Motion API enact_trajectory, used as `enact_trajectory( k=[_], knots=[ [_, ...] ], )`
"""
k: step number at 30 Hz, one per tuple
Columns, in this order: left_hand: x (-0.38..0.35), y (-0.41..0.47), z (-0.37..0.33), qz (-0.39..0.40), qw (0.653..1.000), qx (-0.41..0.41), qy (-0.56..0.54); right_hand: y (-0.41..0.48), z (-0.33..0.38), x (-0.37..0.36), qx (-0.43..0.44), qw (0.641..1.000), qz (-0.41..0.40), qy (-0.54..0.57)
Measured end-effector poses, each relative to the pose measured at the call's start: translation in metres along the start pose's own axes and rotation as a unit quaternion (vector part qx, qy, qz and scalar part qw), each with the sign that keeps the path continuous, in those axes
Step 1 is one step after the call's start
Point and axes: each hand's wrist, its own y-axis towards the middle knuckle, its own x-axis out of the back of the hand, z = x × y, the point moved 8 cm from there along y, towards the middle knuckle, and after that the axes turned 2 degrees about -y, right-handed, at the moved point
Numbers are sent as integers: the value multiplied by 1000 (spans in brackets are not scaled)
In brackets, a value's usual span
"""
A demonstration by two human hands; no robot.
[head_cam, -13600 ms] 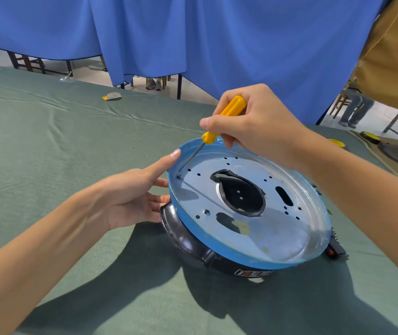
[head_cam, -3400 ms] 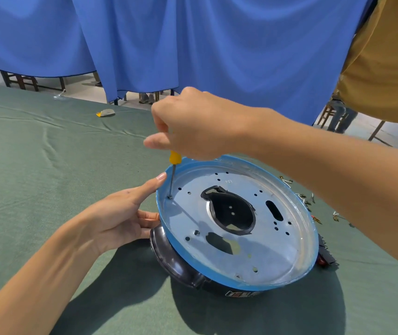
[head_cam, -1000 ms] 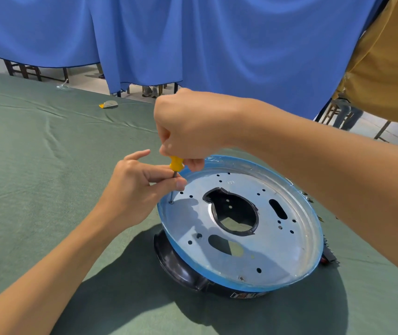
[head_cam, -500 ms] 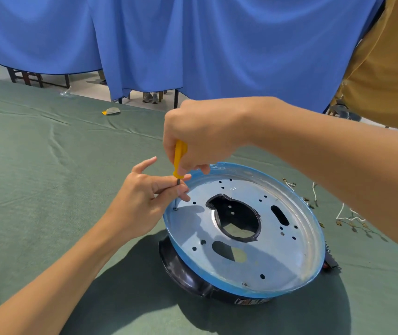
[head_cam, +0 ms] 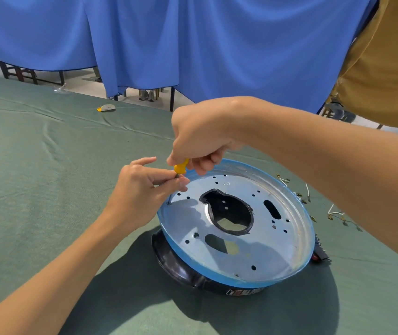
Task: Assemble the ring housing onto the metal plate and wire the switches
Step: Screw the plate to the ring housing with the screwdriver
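The single head-worn camera looked forward and down, close over the metal plate (head_cam: 235, 222) on the green table (head_cam: 36, 170), facing the blue curtain (head_cam: 193, 44) beyond it; wide-angle bending probably distorted the edges.

Metal plate (head_cam: 277, 240): bare silvery sheet metal, smooth, semi-glossy w/ soft reflections; rim edged in blue film or coating, can't tell which. Ring housing (head_cam: 176, 264) under it: black plastic, glossy, smooth, w/ a printed label at front. Screwdriver (head_cam: 180, 167): yellow plastic handle, smooth; thin dark metal shaft. Tablecloth (head_cam: 36, 170): green cloth, matt, felt-like, wrinkled in places. Curtain (head_cam: 193, 44) at back: blue cloth, matt, hanging in folds. Loose wires (head_cam: 333, 212) at right: white insulation, small brassy metal terminals. Chair legs (head_cam: 19, 74) beyond table look like dark wood.
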Motion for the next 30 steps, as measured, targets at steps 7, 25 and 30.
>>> enact_trajectory(
  k=[7, 25, 30],
  knots=[
    [-2, 0, 0, 28, 999, -2, -42, 0, 24, 9, 132, 979, -30, -150],
    [-6, -2, 2, 83, 996, -23, -29, 10, 22, 1, 73, 985, 23, -155],
    [-9, -4, 5, 109, 993, -13, -42, 0, 37, 10, 188, 949, -38, -249]
  ],
)
